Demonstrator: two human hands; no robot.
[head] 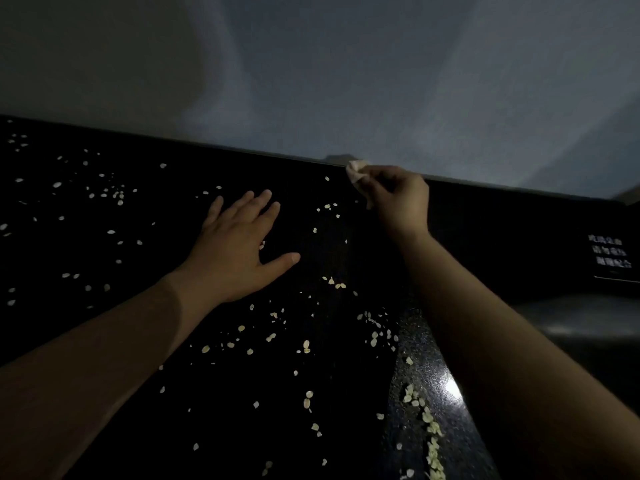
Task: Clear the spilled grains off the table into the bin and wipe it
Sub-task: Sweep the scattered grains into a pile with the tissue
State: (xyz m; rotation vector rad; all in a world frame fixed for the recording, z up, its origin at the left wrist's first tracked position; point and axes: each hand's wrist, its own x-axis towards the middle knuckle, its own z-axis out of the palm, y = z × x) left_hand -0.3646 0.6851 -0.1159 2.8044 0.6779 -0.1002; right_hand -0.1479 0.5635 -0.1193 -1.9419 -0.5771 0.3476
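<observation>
Pale spilled grains [306,346] lie scattered over the black glossy table [145,403], with a denser line of them near my right forearm at the bottom right. My left hand [239,247] lies flat on the table with its fingers spread and straight, and it holds nothing. My right hand [398,199] is raised near the table's far edge and pinches a small crumpled whitish tissue [356,170] between its fingertips.
A grey wall [346,81] rises right behind the table's far edge. At the right edge stands a small dark sign with white lettering [609,252], and below it lies a dim grey surface [581,327]. No bin is in view.
</observation>
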